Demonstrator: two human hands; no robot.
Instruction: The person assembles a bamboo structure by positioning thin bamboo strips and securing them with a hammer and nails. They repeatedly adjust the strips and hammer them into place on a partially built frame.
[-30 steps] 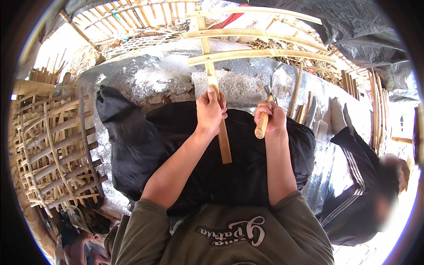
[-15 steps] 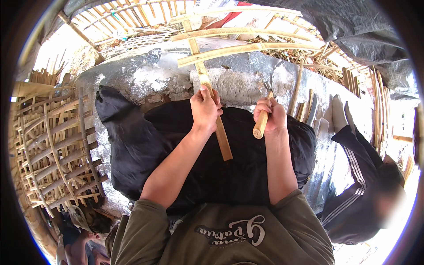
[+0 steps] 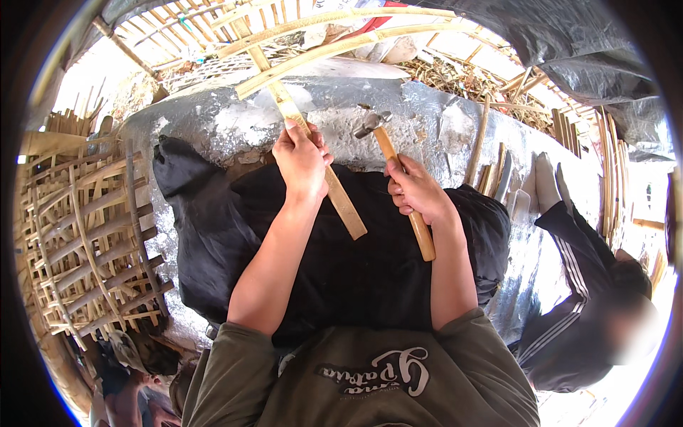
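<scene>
Grasped a bamboo stick [image 3: 343, 203] in the left hand [image 3: 302, 164], slanted over the black-clad lap [image 3: 356, 292] — and a hammer [image 3: 385, 143] in the right hand [image 3: 420, 191], clear of the stick. Judged it part-built: saw two slats [image 3: 334, 49] crossing above, bare length below; could not tell the remainder.

Strong daylight comes between the bamboo slats [image 3: 203, 32] along the top and from the right, burning gaps to white and glaring off the silvery sheet [image 3: 514, 285], while the black cloth [image 3: 370, 277] at centre shows little detail. The fisheye bends straight edges inside a black surround fringed blue-violet. The middle looks fairly sharp; a smeared patch veils part of the person [image 3: 558, 356] at right.
</scene>
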